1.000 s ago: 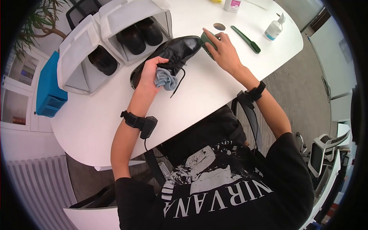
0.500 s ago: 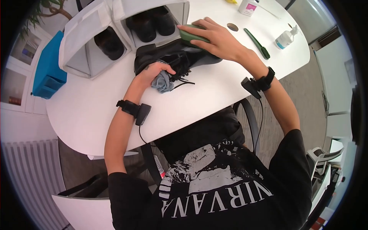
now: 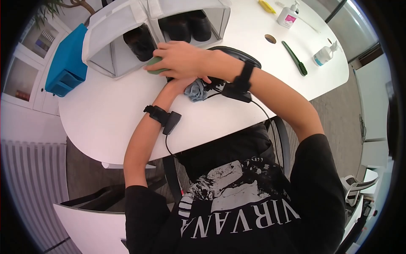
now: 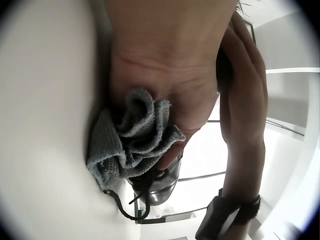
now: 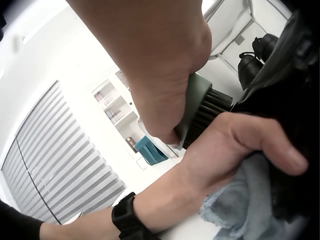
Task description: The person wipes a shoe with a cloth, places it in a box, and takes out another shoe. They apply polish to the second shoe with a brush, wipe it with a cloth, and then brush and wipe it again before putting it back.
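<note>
A black lace-up dress shoe (image 3: 247,55) lies on the white table, partly hidden under the right forearm. My left hand (image 3: 181,86) grips it near the heel, thumb over the laces; its other fingers are hidden. A crumpled blue-grey cloth (image 4: 135,140) is bunched against the left palm, with a loose lace (image 4: 122,212) hanging below it. My right hand (image 3: 182,59) crosses above the left and holds a green-backed shoe brush (image 5: 197,97). The brush's dark bristles (image 5: 210,115) face the heel end, close beside the left hand in the right wrist view.
Behind the shoe stand two pale shoe boxes (image 3: 108,31) with open fronts and black shoes (image 3: 139,42) inside. A teal box (image 3: 67,59) is at the left. Toward the right lie a green long-handled brush (image 3: 294,57), a pump bottle (image 3: 288,16) and a spray bottle (image 3: 325,54).
My right hand has carried the green brush from the shoe's toe, along its far side, leftward to the heel. My left hand keeps hold of the shoe and cloth. The head view has shifted.
</note>
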The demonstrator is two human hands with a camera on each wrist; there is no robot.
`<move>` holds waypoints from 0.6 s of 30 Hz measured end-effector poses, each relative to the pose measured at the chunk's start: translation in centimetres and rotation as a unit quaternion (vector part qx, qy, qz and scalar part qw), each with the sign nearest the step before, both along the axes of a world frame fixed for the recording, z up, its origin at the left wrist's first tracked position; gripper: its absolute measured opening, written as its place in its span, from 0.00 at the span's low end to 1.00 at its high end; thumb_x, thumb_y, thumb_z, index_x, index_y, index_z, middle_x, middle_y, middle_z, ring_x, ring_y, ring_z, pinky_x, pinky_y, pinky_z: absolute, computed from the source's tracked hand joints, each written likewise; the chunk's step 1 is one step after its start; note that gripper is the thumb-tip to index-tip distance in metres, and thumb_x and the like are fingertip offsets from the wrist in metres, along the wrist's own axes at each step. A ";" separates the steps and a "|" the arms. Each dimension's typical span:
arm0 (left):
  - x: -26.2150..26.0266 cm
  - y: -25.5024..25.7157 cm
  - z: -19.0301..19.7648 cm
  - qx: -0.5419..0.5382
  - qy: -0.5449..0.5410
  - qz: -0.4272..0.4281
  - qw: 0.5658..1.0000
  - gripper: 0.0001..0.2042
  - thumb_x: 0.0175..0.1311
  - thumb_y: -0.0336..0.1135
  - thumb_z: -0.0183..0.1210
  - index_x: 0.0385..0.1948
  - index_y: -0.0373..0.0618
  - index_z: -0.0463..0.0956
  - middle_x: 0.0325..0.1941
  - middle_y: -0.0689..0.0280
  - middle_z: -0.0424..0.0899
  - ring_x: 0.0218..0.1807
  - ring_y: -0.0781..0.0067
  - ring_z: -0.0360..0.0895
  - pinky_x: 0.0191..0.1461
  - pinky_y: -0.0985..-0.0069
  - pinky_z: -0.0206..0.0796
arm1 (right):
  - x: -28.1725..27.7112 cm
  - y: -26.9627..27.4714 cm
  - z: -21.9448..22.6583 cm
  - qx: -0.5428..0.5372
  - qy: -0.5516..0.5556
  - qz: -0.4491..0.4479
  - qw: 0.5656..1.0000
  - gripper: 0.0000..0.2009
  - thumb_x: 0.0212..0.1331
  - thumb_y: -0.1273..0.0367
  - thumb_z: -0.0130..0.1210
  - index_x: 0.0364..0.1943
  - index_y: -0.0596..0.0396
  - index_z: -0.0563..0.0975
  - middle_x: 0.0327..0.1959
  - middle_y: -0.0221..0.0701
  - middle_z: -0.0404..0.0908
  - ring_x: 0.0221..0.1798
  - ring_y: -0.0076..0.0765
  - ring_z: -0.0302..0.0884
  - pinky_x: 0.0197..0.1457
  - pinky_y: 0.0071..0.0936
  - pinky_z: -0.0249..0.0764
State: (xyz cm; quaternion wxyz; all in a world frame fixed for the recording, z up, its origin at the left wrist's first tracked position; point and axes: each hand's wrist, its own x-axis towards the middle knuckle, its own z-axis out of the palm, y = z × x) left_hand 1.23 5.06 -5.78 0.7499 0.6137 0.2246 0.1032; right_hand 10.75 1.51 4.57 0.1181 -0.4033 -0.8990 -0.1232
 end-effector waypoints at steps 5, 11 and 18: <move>0.2 0.3 -0.1 -0.037 0.069 -0.035 0.996 0.08 0.64 0.33 0.64 0.34 0.41 0.89 0.36 0.67 0.89 0.38 0.76 0.84 0.45 0.77 0.77 | 7.9 -6.8 2.9 0.019 0.036 -0.063 0.997 0.25 0.72 0.59 0.61 0.73 0.35 0.78 0.50 0.35 0.79 0.57 0.43 0.74 0.61 0.38 0.76; 0.1 0.2 1.0 -0.032 0.086 -0.053 0.994 0.07 0.59 0.33 0.66 0.32 0.41 0.89 0.35 0.68 0.88 0.36 0.78 0.83 0.40 0.78 0.75 | 14.2 -17.1 4.7 -0.074 0.069 -0.218 0.971 0.28 0.74 0.62 0.59 0.78 0.33 0.73 0.54 0.39 0.79 0.56 0.48 0.73 0.64 0.43 0.75; 0.3 0.6 0.4 -0.027 0.117 -0.030 0.992 0.08 0.61 0.32 0.63 0.33 0.41 0.90 0.37 0.66 0.90 0.38 0.78 0.84 0.43 0.78 0.76 | 11.9 -14.0 3.2 0.024 0.012 -0.175 0.984 0.29 0.73 0.62 0.60 0.78 0.33 0.72 0.55 0.36 0.79 0.56 0.46 0.74 0.63 0.42 0.76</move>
